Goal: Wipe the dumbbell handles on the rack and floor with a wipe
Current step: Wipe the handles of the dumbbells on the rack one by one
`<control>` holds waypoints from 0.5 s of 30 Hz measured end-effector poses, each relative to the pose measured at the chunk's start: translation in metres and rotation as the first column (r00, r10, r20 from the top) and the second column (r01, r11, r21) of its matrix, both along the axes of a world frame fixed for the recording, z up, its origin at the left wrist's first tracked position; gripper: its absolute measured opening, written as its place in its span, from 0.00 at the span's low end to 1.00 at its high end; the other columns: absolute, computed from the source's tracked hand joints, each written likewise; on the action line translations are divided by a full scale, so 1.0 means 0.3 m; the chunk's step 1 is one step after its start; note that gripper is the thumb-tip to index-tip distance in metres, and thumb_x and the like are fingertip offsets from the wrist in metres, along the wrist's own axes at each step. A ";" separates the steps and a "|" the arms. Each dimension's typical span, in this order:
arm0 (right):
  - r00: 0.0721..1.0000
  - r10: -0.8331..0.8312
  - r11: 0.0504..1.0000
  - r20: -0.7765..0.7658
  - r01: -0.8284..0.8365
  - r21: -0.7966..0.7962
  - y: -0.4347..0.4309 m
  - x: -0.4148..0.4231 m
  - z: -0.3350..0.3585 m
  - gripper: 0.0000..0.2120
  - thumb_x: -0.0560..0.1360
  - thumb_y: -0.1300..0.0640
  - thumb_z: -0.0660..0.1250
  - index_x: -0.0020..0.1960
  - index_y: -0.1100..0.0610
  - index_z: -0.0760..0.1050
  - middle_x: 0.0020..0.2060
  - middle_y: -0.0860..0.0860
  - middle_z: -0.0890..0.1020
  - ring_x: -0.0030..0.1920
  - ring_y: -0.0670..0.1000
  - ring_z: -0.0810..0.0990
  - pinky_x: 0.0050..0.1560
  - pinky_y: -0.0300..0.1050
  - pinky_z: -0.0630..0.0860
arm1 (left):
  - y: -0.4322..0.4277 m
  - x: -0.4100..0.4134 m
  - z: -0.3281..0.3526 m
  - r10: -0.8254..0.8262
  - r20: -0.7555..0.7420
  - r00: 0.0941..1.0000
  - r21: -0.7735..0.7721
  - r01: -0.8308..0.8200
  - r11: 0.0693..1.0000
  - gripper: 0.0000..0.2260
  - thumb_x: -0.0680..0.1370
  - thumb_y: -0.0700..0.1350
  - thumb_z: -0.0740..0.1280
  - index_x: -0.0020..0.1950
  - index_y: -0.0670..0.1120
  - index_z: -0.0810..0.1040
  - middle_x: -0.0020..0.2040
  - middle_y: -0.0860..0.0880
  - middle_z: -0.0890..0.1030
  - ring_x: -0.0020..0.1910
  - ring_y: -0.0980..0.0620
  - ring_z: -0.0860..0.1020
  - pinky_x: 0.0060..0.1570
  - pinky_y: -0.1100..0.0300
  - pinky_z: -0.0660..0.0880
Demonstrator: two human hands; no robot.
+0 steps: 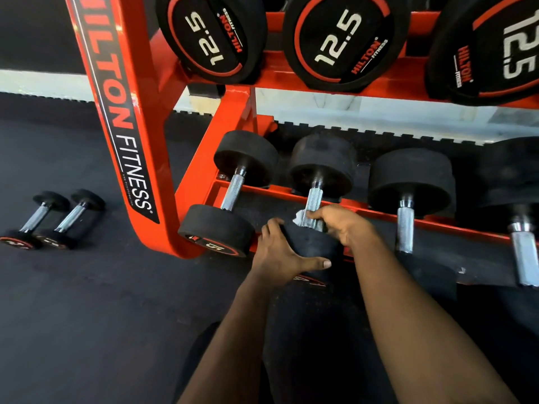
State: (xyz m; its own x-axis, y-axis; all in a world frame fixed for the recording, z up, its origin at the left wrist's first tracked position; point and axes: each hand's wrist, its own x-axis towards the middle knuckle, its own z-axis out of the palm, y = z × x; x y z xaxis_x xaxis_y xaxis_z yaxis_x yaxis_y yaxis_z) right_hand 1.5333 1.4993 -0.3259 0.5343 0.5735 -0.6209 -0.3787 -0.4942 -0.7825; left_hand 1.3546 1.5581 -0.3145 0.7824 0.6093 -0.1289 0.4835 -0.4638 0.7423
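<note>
Right fingers clamped round the wipe and the handle under it. Right hand sits at the near end of the handle, against the near head. Wipe: 1, white, crumpled, only a small bit shows at the left of the fingers.

Left fingers curve over the left side of that head, thumb stretched across its front. Left hand cups it.

Handle: knurled chrome bar, round section. It belongs to dumbbell 2 from the left on the bottom shelf.

Bottom shelf count: 4 dumbbells side by side, handles pointing front to back. Dumbbell 1 is just left of the held one, dumbbell 3 right of it, and dumbbell 4 is cut by the frame edge. Heads are short black rubber cylinders, matte. A red ring shows on the end face of dumbbell 1.

Upper shelf: 3 big heads in view, each marked 12.5, black rubber with red arcs.

Rack: orange-red painted steel, glossy, curved side post with a black stripe lettered HILTON FITNESS.

Floor: black rubber mat with a toothed interlocking edge and a pale strip beyond it. 2 small dumbbells lie on it left of the rack, side by side, with chrome handles.
</note>
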 end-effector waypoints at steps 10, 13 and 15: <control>0.860 0.172 0.974 0.480 -0.075 -0.215 -0.057 0.033 0.076 0.11 0.72 0.70 0.64 0.51 0.63 0.81 0.47 0.59 0.84 0.41 0.55 0.81 0.45 0.49 0.81 | 0.003 -0.001 -0.001 0.010 0.015 1.000 0.006 -0.010 1.000 0.56 0.53 0.68 0.81 0.72 0.48 0.61 0.64 0.53 0.66 0.68 0.50 0.68 0.67 0.53 0.70; 0.519 0.258 0.966 0.815 -0.123 -0.227 -0.006 0.076 0.158 0.17 0.69 0.68 0.67 0.52 0.53 0.85 0.48 0.57 0.86 0.46 0.54 0.83 0.49 0.45 0.79 | -0.004 -0.004 0.002 0.007 0.014 1.000 -0.009 -0.007 1.000 0.56 0.53 0.69 0.81 0.71 0.48 0.60 0.64 0.53 0.66 0.68 0.50 0.68 0.67 0.52 0.70; 0.189 0.401 0.891 0.896 -0.309 -0.333 0.014 0.068 0.177 0.18 0.71 0.65 0.66 0.56 0.48 0.83 0.51 0.54 0.85 0.52 0.56 0.83 0.51 0.44 0.78 | -0.003 -0.005 0.004 0.001 0.012 1.000 -0.013 -0.001 1.000 0.57 0.53 0.69 0.81 0.72 0.48 0.59 0.67 0.51 0.67 0.69 0.49 0.67 0.69 0.51 0.70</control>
